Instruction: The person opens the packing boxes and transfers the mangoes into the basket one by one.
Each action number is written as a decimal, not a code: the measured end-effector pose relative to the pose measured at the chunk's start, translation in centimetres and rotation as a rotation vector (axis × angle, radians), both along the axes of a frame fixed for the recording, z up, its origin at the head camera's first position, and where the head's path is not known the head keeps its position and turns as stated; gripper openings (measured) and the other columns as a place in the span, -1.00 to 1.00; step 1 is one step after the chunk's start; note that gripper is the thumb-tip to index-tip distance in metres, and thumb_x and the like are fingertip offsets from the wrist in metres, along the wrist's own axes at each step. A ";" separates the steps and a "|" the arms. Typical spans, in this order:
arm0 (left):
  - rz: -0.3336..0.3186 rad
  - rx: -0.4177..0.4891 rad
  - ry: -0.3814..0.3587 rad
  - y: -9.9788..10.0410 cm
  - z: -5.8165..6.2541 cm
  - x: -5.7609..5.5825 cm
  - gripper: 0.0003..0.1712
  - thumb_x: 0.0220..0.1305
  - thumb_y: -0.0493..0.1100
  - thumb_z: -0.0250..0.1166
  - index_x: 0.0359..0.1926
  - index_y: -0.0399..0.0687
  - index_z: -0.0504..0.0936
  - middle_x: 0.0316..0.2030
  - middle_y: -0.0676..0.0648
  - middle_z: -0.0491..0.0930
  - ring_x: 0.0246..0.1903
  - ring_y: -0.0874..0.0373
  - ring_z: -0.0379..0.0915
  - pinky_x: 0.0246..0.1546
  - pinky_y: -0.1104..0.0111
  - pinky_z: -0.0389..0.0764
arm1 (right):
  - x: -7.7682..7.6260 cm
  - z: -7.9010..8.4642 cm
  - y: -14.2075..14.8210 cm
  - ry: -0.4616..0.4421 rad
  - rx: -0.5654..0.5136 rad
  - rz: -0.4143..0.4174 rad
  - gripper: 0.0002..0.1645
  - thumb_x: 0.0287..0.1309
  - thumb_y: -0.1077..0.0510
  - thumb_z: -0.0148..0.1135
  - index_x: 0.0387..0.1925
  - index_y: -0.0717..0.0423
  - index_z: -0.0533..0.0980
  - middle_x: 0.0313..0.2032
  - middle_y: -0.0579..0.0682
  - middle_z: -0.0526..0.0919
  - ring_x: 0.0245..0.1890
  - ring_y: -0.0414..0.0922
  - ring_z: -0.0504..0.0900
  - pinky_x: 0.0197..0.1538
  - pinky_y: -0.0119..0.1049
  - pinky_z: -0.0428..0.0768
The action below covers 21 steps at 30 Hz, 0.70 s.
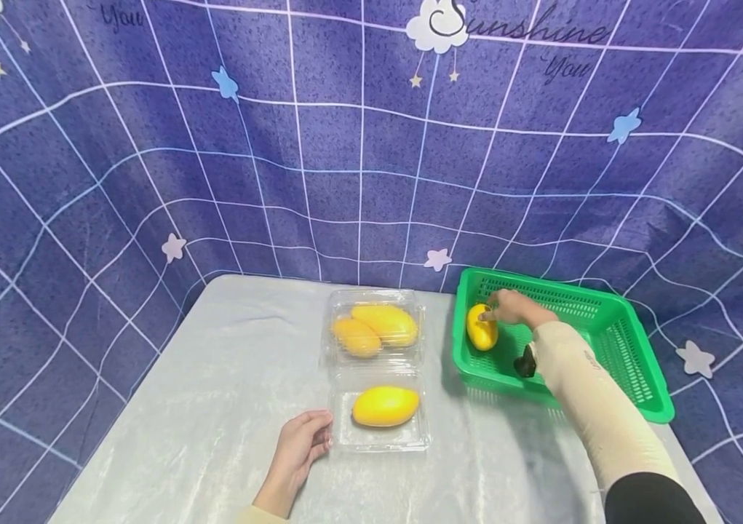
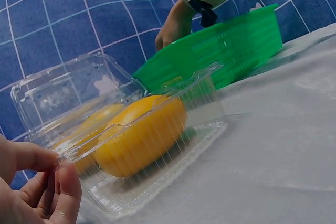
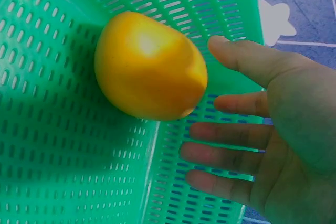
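Observation:
My left hand [image 1: 302,444] pinches the left rim of a clear plastic box [image 2: 157,195] between thumb and fingertips. A yellow mango [image 1: 386,406] lies inside that box. Right behind it, two more mangoes [image 1: 384,324] sit in a clear plastic section [image 1: 338,298], seen through the plastic. My right hand [image 3: 299,114] reaches into the green basket [image 1: 629,342], its fingers spread and straight. Close by its fingertips is another mango [image 3: 149,66], at the basket's left end; a gap shows between hand and fruit in the right wrist view.
A pale grey cloth [image 1: 214,407] covers the table. Behind it hangs a blue checked curtain [image 1: 332,160] that also runs along both sides. The basket has raised, slotted walls and stands at the table's right. A small black device [image 1: 525,362] sits at the right wrist.

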<state>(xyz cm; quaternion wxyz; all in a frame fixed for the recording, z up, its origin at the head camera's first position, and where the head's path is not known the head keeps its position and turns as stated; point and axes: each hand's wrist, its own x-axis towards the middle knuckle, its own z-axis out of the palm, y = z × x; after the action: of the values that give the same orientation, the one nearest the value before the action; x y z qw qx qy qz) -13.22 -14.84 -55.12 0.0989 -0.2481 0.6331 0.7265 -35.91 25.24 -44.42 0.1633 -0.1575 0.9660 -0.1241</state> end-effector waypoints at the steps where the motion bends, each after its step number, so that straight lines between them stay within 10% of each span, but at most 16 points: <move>1: 0.000 0.001 0.001 0.0 0.0 0.0 -0.54 0.22 -0.13 0.30 0.06 -0.35 0.53 -0.37 0.01 0.60 -0.43 0.22 0.50 -0.40 0.44 0.62 | 0.0 0.1 -0.1 0.004 -0.008 -0.001 -0.27 0.26 -0.12 0.22 0.16 0.43 0.42 0.17 0.43 0.48 0.22 0.39 0.40 0.29 0.23 0.38; 21: -0.016 -0.002 0.000 0.1 0.2 0.1 -0.50 0.23 -0.10 0.30 0.08 -0.36 0.51 -0.35 -0.01 0.61 -0.39 0.21 0.51 -0.35 0.46 0.64 | 1.5 0.6 -0.6 0.100 -0.136 0.028 -0.35 0.30 -0.02 0.19 0.19 0.42 0.40 -0.02 0.40 0.62 -0.01 0.27 0.61 0.07 0.14 0.57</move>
<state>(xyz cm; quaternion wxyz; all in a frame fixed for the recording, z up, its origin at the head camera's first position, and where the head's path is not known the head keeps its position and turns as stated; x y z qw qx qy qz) -13.13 -14.79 -54.95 0.1047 -0.2433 0.6357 0.7251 -34.45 24.61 -43.84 0.1053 -0.1878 0.9600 -0.1793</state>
